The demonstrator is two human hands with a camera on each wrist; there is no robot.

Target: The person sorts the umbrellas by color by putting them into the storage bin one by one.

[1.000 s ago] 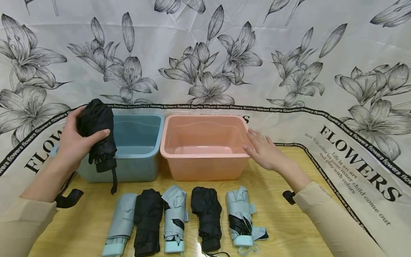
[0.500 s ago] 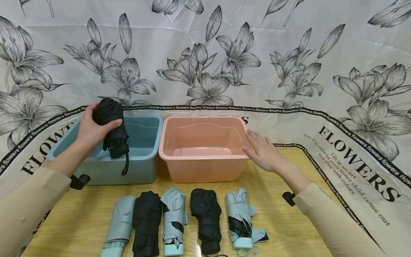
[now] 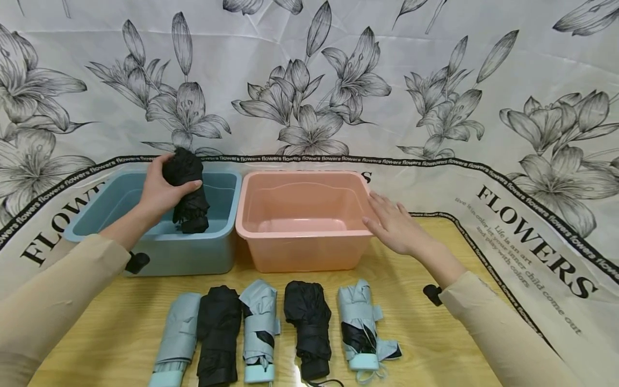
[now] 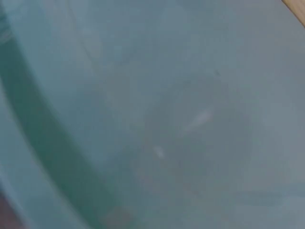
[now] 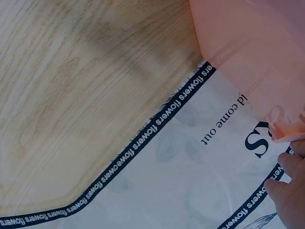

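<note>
Left hand (image 3: 163, 189) pinches black umbrella (image 3: 190, 207) between thumb and fingers near blue bin (image 3: 188, 259)'s right edge; right hand (image 3: 395, 224) has straight fingers.

High, forward-down head view — close wrist views

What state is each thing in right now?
Held black umbrella: folded, over blue bin
Blue bin: upright, open-topped
Pink bin: upright, open-topped
Three pale blue umbrellas: folded, on table
Two black umbrellas: folded, on table
Left hand: gripping held umbrella
Right hand: touching pink bin
</note>
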